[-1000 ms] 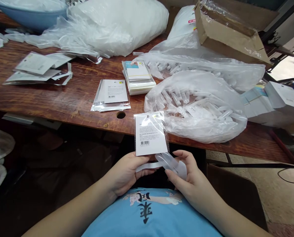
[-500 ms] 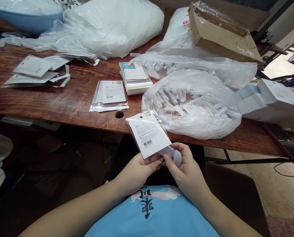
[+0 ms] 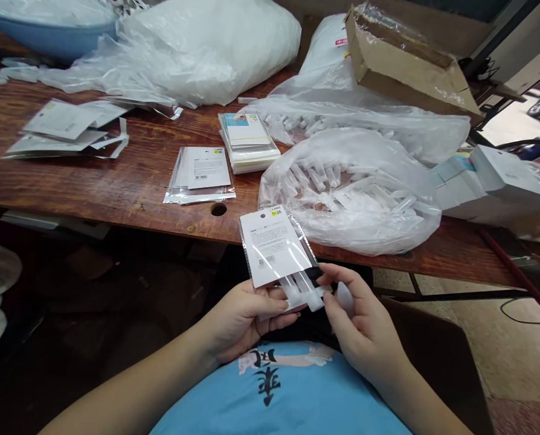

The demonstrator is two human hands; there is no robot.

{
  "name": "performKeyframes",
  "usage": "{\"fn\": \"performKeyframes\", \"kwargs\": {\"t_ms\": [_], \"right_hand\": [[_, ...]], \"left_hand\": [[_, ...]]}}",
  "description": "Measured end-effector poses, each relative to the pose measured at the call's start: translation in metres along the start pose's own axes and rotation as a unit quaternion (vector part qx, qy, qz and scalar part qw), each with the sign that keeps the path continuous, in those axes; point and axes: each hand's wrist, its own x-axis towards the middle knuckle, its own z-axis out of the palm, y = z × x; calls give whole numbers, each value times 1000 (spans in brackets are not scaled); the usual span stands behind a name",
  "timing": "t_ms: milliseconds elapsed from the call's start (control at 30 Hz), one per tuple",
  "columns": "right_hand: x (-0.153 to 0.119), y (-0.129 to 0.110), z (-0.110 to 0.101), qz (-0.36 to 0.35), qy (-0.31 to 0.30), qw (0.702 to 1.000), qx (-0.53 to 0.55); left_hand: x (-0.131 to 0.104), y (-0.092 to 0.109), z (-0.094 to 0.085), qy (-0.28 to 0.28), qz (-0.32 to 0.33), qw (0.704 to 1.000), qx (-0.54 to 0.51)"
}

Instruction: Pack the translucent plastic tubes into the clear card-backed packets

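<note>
In the head view my left hand (image 3: 247,317) is closed on the lower end of a clear plastic packet. Inside it shows a white printed card (image 3: 272,244) with a barcode and a yellow mark. Long translucent plastic pieces (image 3: 302,290) lie at the packet's lower end, below the card. My right hand (image 3: 358,314) is closed at the packet's lower right corner. A translucent rounded plastic piece (image 3: 345,299) sits in its fingers. Whether these fingers also pinch the packet, I cannot tell.
Clear bags of small plastic pieces (image 3: 351,199) lie on the wooden table (image 3: 93,187). Card packets (image 3: 206,169), a banded card stack (image 3: 252,154) and more packets (image 3: 61,127) lie left of them. Behind are a big white bag (image 3: 215,48), a blue basin (image 3: 57,36) and a cardboard box (image 3: 415,78).
The packet has shifted slightly right and stands more upright. My right hand has moved right, with the rounded piece in its fingers. More plastic pieces show below the card.
</note>
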Motion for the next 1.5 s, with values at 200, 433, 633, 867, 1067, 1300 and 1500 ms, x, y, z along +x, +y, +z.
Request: {"fn": "performKeyframes", "kwargs": {"t_ms": [200,433,633,867,1067,1300,1500], "right_hand": [[-7,4,-7,-94,-47,994,-26],[12,-4,-3,-87,-2,976,-198],[9,-7,-8,-114,-34,979,-167],[18,-6,0,-100,15,963,-248],[2,-10,-21,-134,-47,965,-221],[-7,-8,-4,-315,-2,921,-230],[-3,-14,5,-312,36,898,-308]], "left_hand": [[-7,4,-5,-30,-22,999,-10],[-11,2,-3,-58,-61,996,36],[-8,4,-2,-49,-45,998,17],[-9,1,-3,-64,-55,996,36],[-7,1,-2,-36,-2,999,7],[0,-5,3,-69,34,997,-26],[1,-7,8,-77,62,994,-49]]}}
